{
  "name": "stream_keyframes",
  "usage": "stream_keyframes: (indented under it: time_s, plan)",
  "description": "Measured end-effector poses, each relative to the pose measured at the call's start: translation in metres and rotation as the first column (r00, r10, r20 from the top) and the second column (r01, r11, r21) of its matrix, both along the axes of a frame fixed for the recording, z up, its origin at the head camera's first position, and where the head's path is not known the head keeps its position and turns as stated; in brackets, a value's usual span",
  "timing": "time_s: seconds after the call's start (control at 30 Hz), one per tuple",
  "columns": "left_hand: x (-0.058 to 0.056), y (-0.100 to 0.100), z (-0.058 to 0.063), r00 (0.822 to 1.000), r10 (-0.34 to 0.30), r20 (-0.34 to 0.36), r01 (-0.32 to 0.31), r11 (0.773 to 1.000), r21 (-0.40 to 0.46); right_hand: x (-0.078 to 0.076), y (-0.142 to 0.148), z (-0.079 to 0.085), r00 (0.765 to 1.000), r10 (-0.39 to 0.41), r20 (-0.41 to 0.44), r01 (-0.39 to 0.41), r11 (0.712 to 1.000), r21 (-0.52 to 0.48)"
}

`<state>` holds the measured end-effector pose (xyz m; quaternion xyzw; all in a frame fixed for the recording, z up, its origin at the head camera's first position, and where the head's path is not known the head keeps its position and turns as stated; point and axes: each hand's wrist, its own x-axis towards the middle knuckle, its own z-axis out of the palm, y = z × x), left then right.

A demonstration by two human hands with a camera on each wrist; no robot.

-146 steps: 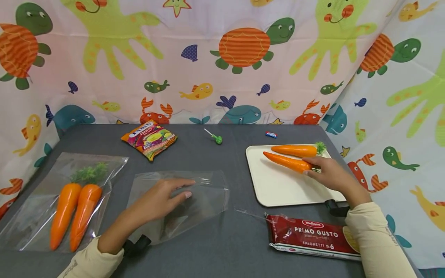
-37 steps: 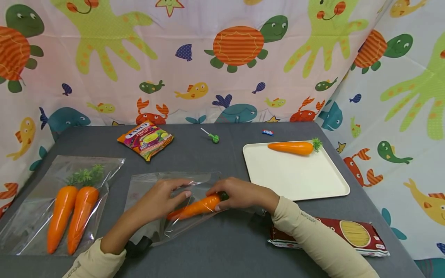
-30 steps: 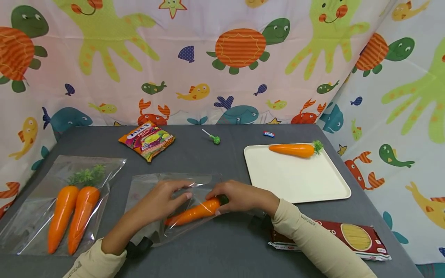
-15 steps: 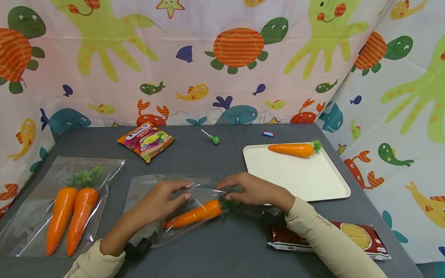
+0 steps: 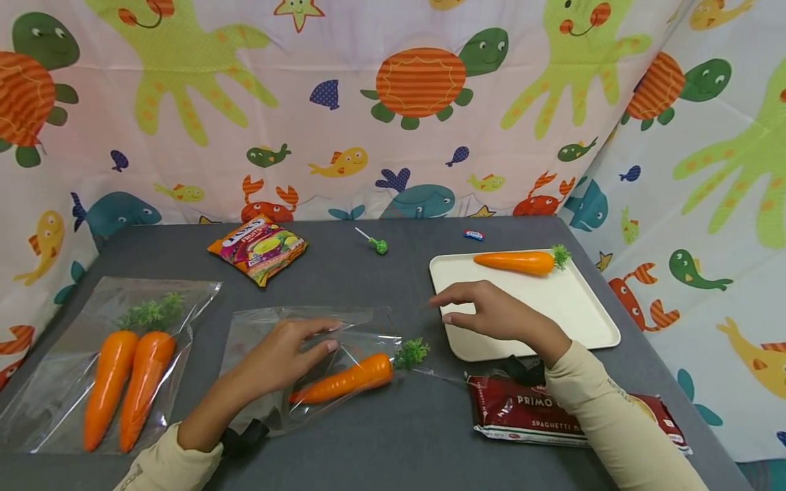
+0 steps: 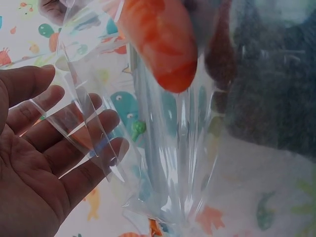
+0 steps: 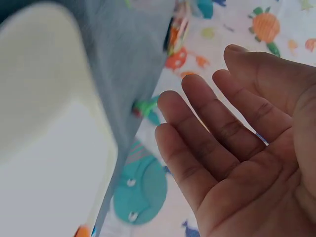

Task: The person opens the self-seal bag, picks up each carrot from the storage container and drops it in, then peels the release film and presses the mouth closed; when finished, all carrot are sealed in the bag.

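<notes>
First, left bag [image 5: 67, 382]: see-through and crinkly, flat on the grey table [image 5: 405, 443], with two orange carrots [image 5: 109, 382] side by side inside, topped with fluffy green leaves.
Sweets bag [image 5: 258, 250]: orange and purple, with fruit on the front, near the back of the table.
Left hand [image 5: 285, 354]: on the middle bag, with thin plastic across the fingers, thumb and fingers apart.
Middle bag [image 5: 362, 339]: clear, thin and wrinkly, with shiny white streaks.
Middle carrot [image 5: 353, 378]: inside the middle bag, just beside the left hand; bright orange, shiny, a bit bumpy, lying at a slant, skinny at the left end and fat at the right.
Carrot leaves [image 5: 411, 354]: green and frilly, on the fat end, poking out past the edge of the middle bag.
Lollipop [image 5: 381, 246]: green, on a white stick.
Little sweet [image 5: 473, 235]: blue and red.
Right hand [image 5: 491, 314]: over the tray, fingers a bit bent, thumb and fingers apart.
Tray [image 5: 571, 314]: cream, with round corners.
Last carrot [image 5: 514, 263]: on the tray, by the back edge; smooth, orange, leafy at the right.
Spaghetti pack [image 5: 503, 409]: dark red, partly under the right sleeve [image 5: 614, 409].
</notes>
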<state>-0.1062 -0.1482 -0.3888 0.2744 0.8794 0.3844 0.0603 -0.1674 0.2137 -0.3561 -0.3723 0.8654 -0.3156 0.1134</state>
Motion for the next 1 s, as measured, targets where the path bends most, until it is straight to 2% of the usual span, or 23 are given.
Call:
stream_keyframes:
  time_s: [0.2, 0.37, 0.43, 0.57, 0.73, 0.87, 1.0]
  plan:
    - [0.001, -0.002, 0.002, 1.0, 0.007, 0.003, -0.007, 1.0, -0.003, -0.016, 0.03, -0.01, 0.997, -0.069, -0.026, 0.07, 0.997, 0.036]
    - [0.001, -0.006, 0.004, 1.0, 0.016, -0.001, -0.016, 1.0, -0.011, -0.034, 0.054, -0.018, 0.982, -0.174, -0.078, 0.179, 0.982, 0.055]
    - [0.001, -0.007, 0.004, 1.0, 0.02, 0.006, -0.02, 1.0, -0.016, -0.039, 0.061, -0.021, 0.974, -0.219, -0.06, 0.222, 0.974, 0.053]
    - [0.002, -0.009, 0.005, 1.0, 0.024, 0.016, -0.024, 0.999, -0.022, -0.042, 0.07, -0.025, 0.967, -0.256, -0.011, 0.256, 0.966, 0.046]
    - [0.003, -0.011, 0.006, 1.0, 0.023, 0.015, -0.023, 1.0, -0.02, -0.05, 0.075, -0.025, 0.954, -0.3, -0.004, 0.3, 0.954, 0.031]
    - [0.003, -0.011, 0.006, 1.0, 0.017, 0.005, -0.017, 1.0, -0.017, -0.058, 0.085, -0.024, 0.927, -0.376, -0.009, 0.376, 0.927, 0.014]
    - [0.002, -0.008, 0.006, 1.0, 0.005, -0.006, -0.005, 1.0, -0.021, -0.06, 0.101, -0.021, 0.875, -0.476, -0.09, 0.475, 0.879, -0.026]
